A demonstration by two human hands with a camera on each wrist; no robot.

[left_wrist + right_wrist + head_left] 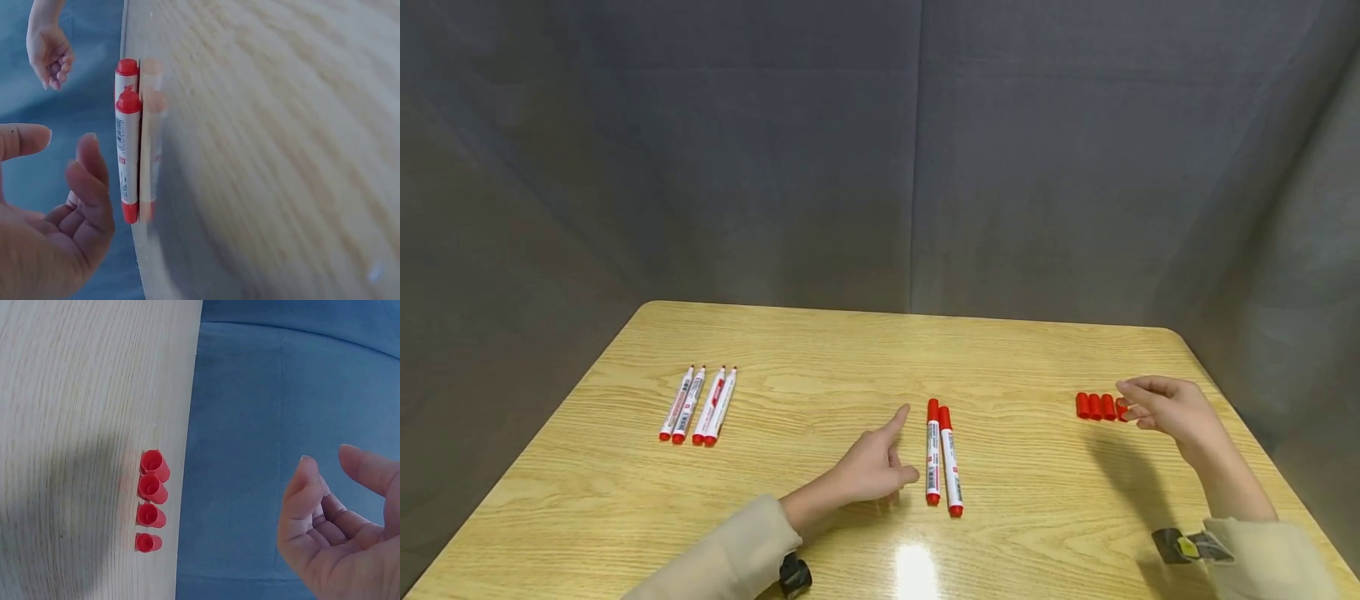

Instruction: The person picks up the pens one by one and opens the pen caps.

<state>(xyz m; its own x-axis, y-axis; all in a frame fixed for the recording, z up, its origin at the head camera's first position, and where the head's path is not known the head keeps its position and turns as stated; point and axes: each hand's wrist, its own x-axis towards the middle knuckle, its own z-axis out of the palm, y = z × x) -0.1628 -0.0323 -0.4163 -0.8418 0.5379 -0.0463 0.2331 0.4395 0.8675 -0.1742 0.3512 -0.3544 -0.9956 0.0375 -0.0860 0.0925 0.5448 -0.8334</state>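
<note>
Four open markers [709, 406] at the left of the head view have white barrels with dark print, red tips and red end plugs; one bears a red label. The two capped markers [934, 454] at lower centre are white with red caps and red ends, carrying black barcodes. Solid red loose caps [1095, 407] sit at the right. The surface [820, 375] is honey-yellow with fine brown wood grain, paler and greyer in both wrist views. The backdrop [775, 167] is plain, dark slate grey here, blue in the wrist views. Cream sleeves [730, 550] enter along the bottom; the right wristband [1168, 546] is black with a yellow patch.
</note>
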